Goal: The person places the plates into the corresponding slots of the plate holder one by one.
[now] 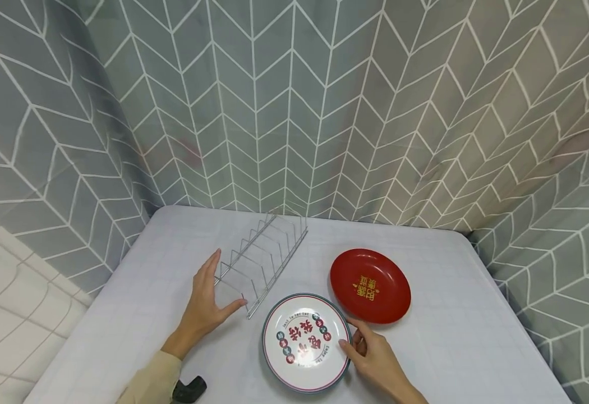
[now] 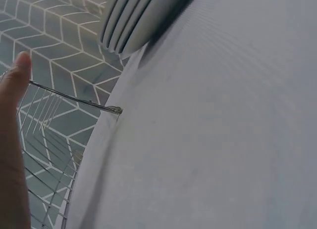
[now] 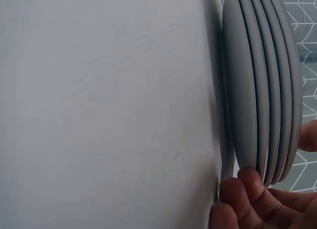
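A stack of several round white plates (image 1: 304,370) lies on the table, the top one patterned with red characters and a coloured rim. At its right edge my right hand (image 1: 373,359) grips the stack, thumb on the top rim. In the right wrist view, the curled fingers (image 3: 250,184) touch the edges of the stacked plates (image 3: 262,90). My left hand (image 1: 205,303) is at the near end of a silver wire dish rack (image 1: 259,252), fingers extended along its left side and thumb spread to its near corner. The left wrist view shows the thumb beside the rack's wire (image 2: 74,98).
A red oval plate (image 1: 370,286) with yellow characters lies just right of and behind the stack. White cloth covers the table (image 1: 451,348). Patterned grey curtains (image 1: 294,112) hang behind and at the sides. A black object (image 1: 189,389) is by the left sleeve.
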A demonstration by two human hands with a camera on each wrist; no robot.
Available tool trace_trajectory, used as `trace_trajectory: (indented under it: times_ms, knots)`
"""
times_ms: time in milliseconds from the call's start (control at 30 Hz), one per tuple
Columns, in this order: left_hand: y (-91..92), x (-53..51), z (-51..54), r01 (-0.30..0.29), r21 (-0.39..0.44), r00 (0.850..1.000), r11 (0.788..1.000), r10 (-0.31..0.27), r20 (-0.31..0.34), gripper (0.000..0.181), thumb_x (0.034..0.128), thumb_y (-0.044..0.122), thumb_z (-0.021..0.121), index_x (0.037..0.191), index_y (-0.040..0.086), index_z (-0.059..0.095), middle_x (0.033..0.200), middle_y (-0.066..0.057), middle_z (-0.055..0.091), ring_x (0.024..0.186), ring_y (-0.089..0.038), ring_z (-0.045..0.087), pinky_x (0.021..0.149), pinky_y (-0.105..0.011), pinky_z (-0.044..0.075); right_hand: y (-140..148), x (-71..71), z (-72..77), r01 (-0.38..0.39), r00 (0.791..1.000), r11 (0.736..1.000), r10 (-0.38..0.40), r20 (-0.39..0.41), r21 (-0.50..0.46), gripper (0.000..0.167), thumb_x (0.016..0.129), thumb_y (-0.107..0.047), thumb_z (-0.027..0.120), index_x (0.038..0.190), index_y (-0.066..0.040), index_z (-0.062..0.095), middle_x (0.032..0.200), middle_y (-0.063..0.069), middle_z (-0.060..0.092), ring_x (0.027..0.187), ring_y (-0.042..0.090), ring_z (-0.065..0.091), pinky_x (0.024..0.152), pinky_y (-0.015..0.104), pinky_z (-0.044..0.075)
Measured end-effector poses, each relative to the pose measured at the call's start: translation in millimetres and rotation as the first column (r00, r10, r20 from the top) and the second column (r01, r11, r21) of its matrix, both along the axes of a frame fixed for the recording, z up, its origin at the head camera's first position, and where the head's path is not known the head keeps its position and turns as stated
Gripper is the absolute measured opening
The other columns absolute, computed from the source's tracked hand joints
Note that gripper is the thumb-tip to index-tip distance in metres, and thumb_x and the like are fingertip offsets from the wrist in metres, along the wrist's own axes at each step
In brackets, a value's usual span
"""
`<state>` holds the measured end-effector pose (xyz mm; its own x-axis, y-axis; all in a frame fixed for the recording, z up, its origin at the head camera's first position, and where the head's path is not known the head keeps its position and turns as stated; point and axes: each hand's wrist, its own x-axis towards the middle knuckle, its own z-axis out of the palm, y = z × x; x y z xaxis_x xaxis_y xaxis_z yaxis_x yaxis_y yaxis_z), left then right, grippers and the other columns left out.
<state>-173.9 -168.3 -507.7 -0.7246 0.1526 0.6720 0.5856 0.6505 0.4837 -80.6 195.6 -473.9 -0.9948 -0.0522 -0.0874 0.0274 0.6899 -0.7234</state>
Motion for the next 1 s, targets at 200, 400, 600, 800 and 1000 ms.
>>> trace_trajectory:
  times_ms: [200,400,600,800,1000]
  knots:
    - [-3.4,-0.1,-8.9,-0.008,0.034,0.996,0.999,0.004,0.094,0.126,0.0651,0.062,0.082,0.156,0.005,0.016,0.159,-0.016,0.027,0.143,-0.035,0.028,0.118,-0.042,0.024,-4.9,-3.3,-0.8,0.019,1.000,0.997,-0.020,0.010,0.070,0.048,0.083,-0.025,0.076,0.126,-0.008,0.061,0.072,-0.007,0.051,0.062,0.006,0.044,0.052,0.017,0.040]
    - [-2.5,-0.9,-12.4,-0.014,0.055,0.994,0.998,0.008,0.107,0.131,0.0630,0.065,0.081,0.156,0.004,0.013,0.160,-0.016,0.026,0.145,-0.033,0.026,0.122,-0.028,0.017,-5.6,-5.6,0.1,0.033,0.999,0.996,-0.034,0.008,0.084,0.046,0.083,-0.021,0.076,0.125,-0.008,0.062,0.071,-0.006,0.051,0.062,0.007,0.044,0.052,0.017,0.041]
    - [0.4,1.2,-15.5,-0.022,0.061,0.996,0.998,0.017,0.088,0.133,0.0582,0.052,0.091,0.155,0.003,0.015,0.156,-0.019,0.030,0.139,-0.032,0.033,0.117,-0.015,0.018,-2.1,-7.4,0.9,0.046,0.999,0.998,-0.046,-0.013,0.035,0.038,0.086,-0.015,0.074,0.122,-0.009,0.065,0.071,-0.005,0.051,0.062,0.007,0.044,0.053,0.017,0.041]
    - [1.9,3.6,-17.7,-0.034,0.021,0.997,0.999,0.033,0.068,0.138,0.0528,0.051,0.094,0.155,0.001,0.015,0.157,-0.018,0.029,0.137,-0.034,0.035,0.118,-0.017,0.017,-0.1,-10.1,-3.1,0.081,0.997,0.996,-0.082,-0.010,-0.028,0.031,0.087,-0.012,0.072,0.118,-0.007,0.067,0.073,-0.003,0.052,0.063,0.007,0.046,0.053,0.017,0.042]
    - [-0.7,0.8,-21.3,-0.042,-0.010,0.998,0.999,0.042,0.035,0.137,0.0556,0.060,0.089,0.154,-0.001,0.015,0.158,-0.016,0.027,0.139,-0.033,0.033,0.118,-0.014,0.012,-0.5,-13.2,-1.8,0.112,0.991,0.987,-0.120,-0.064,-0.117,0.026,0.087,-0.004,0.070,0.113,-0.002,0.069,0.076,0.000,0.051,0.064,0.006,0.044,0.052,0.016,0.040]
